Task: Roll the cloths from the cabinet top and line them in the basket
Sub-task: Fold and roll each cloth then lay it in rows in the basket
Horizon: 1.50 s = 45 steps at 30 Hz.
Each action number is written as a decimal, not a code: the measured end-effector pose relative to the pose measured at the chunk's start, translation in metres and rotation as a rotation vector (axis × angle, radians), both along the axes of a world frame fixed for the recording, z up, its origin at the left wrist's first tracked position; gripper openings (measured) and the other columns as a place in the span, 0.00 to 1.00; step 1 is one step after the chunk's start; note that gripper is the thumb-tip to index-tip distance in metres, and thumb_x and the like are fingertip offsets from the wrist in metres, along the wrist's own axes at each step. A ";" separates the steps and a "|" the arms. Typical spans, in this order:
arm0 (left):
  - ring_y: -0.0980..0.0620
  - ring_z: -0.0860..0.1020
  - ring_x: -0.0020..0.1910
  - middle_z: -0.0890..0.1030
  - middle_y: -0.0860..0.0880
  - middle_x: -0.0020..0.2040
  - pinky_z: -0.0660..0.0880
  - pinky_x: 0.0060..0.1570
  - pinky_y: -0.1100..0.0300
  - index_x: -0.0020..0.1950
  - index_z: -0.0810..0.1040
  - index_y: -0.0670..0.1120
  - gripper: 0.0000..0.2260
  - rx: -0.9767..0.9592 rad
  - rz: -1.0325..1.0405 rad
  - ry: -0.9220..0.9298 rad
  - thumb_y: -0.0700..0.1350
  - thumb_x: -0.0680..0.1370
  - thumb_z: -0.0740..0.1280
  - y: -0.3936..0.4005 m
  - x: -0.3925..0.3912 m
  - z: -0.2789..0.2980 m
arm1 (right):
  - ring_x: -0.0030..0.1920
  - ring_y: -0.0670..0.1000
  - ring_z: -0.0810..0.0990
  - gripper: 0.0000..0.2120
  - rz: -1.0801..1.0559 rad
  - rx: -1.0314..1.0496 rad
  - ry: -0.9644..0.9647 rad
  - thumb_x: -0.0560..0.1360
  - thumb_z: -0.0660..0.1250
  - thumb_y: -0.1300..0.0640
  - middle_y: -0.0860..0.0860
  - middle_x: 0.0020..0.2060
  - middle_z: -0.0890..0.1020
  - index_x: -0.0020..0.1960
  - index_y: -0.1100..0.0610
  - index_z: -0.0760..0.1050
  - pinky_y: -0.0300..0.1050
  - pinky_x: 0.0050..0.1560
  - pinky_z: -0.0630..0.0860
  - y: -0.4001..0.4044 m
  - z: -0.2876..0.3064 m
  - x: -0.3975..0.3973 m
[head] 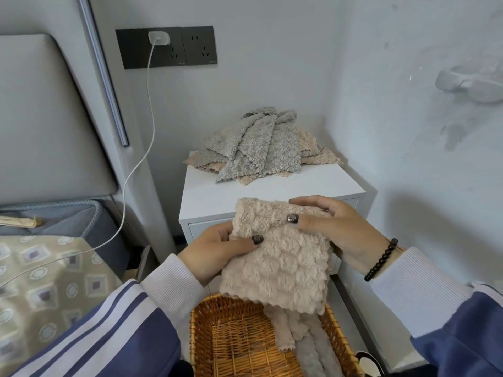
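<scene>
A fluffy beige cloth (280, 265) hangs folded between my hands, above the wicker basket (206, 333). My left hand (215, 251) pinches its left edge with the thumb on top. My right hand (334, 227) holds its upper right corner, thumb pressed on the front. A pile of grey and beige cloths (261, 148) lies at the back of the white cabinet top (206, 191). Inside the basket, along its right side, lie a rolled beige cloth (285, 333) and a rolled grey cloth (315, 355).
A bed with a patterned cover (46, 289) and padded headboard (40, 118) stands to the left. A white charger cable (141, 148) hangs from the wall socket (166, 47) across to the bed. The wall closes in on the right.
</scene>
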<state>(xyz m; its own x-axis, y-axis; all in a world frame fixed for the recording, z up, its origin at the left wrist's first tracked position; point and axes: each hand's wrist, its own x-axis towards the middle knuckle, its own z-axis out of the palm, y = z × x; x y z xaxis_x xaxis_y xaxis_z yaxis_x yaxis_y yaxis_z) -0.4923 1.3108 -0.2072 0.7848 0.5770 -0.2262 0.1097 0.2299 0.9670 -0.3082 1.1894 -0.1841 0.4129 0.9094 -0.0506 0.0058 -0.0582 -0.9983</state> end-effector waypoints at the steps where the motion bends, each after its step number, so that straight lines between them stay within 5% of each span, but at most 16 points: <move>1: 0.44 0.84 0.48 0.85 0.42 0.50 0.81 0.48 0.53 0.51 0.81 0.43 0.14 -0.034 0.037 -0.052 0.39 0.67 0.77 0.000 0.001 0.002 | 0.50 0.52 0.84 0.34 -0.006 0.002 0.141 0.53 0.82 0.55 0.58 0.53 0.83 0.58 0.59 0.78 0.45 0.49 0.81 0.001 -0.003 0.000; 6: 0.46 0.84 0.44 0.85 0.42 0.49 0.82 0.41 0.56 0.53 0.80 0.40 0.14 -0.091 0.167 -0.232 0.39 0.67 0.69 0.001 0.007 0.007 | 0.60 0.70 0.75 0.31 0.073 -0.113 0.300 0.60 0.82 0.58 0.60 0.56 0.82 0.59 0.64 0.76 0.70 0.62 0.69 0.000 -0.011 -0.007; 9: 0.45 0.84 0.47 0.85 0.42 0.50 0.82 0.45 0.54 0.54 0.80 0.42 0.16 -0.006 0.147 -0.177 0.41 0.67 0.70 0.000 0.010 0.006 | 0.54 0.58 0.83 0.23 0.084 -0.136 0.246 0.63 0.76 0.61 0.59 0.51 0.84 0.57 0.64 0.78 0.57 0.59 0.77 -0.006 -0.010 -0.002; 14: 0.46 0.83 0.41 0.86 0.46 0.48 0.80 0.35 0.55 0.57 0.78 0.49 0.18 0.066 0.018 -0.072 0.45 0.68 0.75 -0.004 0.012 0.004 | 0.56 0.63 0.81 0.23 0.031 -0.142 0.231 0.63 0.74 0.57 0.62 0.52 0.83 0.56 0.66 0.79 0.62 0.64 0.72 -0.012 -0.011 0.011; 18: 0.42 0.81 0.43 0.84 0.44 0.50 0.79 0.37 0.54 0.53 0.82 0.51 0.17 -0.031 0.001 -0.129 0.41 0.66 0.75 -0.002 0.014 0.001 | 0.57 0.63 0.80 0.23 0.043 -0.130 0.311 0.65 0.71 0.60 0.65 0.55 0.81 0.57 0.68 0.77 0.58 0.62 0.74 -0.019 -0.011 0.017; 22: 0.39 0.77 0.49 0.82 0.42 0.53 0.77 0.44 0.52 0.50 0.85 0.54 0.20 -0.088 -0.060 -0.240 0.43 0.59 0.75 0.000 0.017 -0.001 | 0.57 0.62 0.80 0.33 0.127 0.001 0.498 0.54 0.82 0.62 0.64 0.56 0.80 0.57 0.66 0.78 0.54 0.54 0.79 -0.026 -0.011 0.023; 24: 0.43 0.83 0.45 0.84 0.44 0.52 0.81 0.40 0.52 0.51 0.85 0.53 0.24 -0.111 -0.131 -0.299 0.40 0.57 0.78 -0.001 0.018 0.000 | 0.57 0.63 0.80 0.38 0.140 0.074 0.546 0.47 0.85 0.62 0.65 0.57 0.80 0.56 0.65 0.79 0.55 0.54 0.79 -0.029 -0.012 0.027; 29: 0.44 0.84 0.46 0.85 0.43 0.51 0.83 0.40 0.52 0.51 0.85 0.47 0.28 -0.172 -0.218 -0.411 0.41 0.53 0.84 -0.005 0.025 0.002 | 0.63 0.67 0.75 0.43 0.168 0.136 0.533 0.48 0.84 0.62 0.66 0.61 0.77 0.61 0.66 0.75 0.61 0.59 0.74 -0.035 -0.013 0.039; 36: 0.43 0.83 0.46 0.84 0.41 0.49 0.82 0.45 0.49 0.48 0.85 0.43 0.22 -0.272 -0.290 -0.400 0.45 0.55 0.79 0.003 0.039 0.001 | 0.51 0.62 0.82 0.30 0.115 0.157 0.677 0.43 0.80 0.62 0.66 0.53 0.81 0.45 0.67 0.83 0.54 0.49 0.81 -0.040 -0.018 0.054; 38: 0.43 0.82 0.45 0.83 0.41 0.48 0.81 0.44 0.51 0.46 0.84 0.43 0.17 -0.266 -0.324 -0.343 0.50 0.62 0.76 0.001 0.043 0.001 | 0.48 0.60 0.80 0.23 0.071 0.124 0.650 0.43 0.78 0.58 0.64 0.48 0.81 0.36 0.64 0.82 0.51 0.50 0.79 -0.042 -0.020 0.060; 40: 0.47 0.81 0.38 0.82 0.44 0.42 0.80 0.37 0.57 0.41 0.84 0.45 0.11 -0.181 -0.274 -0.217 0.52 0.69 0.69 -0.004 0.050 -0.003 | 0.50 0.60 0.78 0.12 0.059 0.043 0.526 0.53 0.76 0.56 0.66 0.51 0.79 0.34 0.62 0.82 0.50 0.51 0.76 -0.045 -0.020 0.061; 43: 0.55 0.75 0.27 0.77 0.49 0.33 0.75 0.26 0.64 0.36 0.80 0.47 0.02 -0.006 -0.201 -0.053 0.44 0.67 0.68 -0.010 0.062 -0.014 | 0.40 0.58 0.72 0.08 0.055 -0.099 0.220 0.57 0.75 0.50 0.61 0.37 0.75 0.29 0.53 0.79 0.43 0.36 0.71 -0.045 -0.028 0.057; 45: 0.55 0.76 0.28 0.78 0.49 0.34 0.75 0.27 0.64 0.39 0.78 0.45 0.09 0.063 -0.204 0.001 0.41 0.62 0.74 -0.009 0.067 -0.025 | 0.40 0.56 0.70 0.10 0.054 -0.175 0.035 0.54 0.78 0.50 0.58 0.37 0.74 0.30 0.50 0.78 0.42 0.34 0.69 -0.043 -0.039 0.058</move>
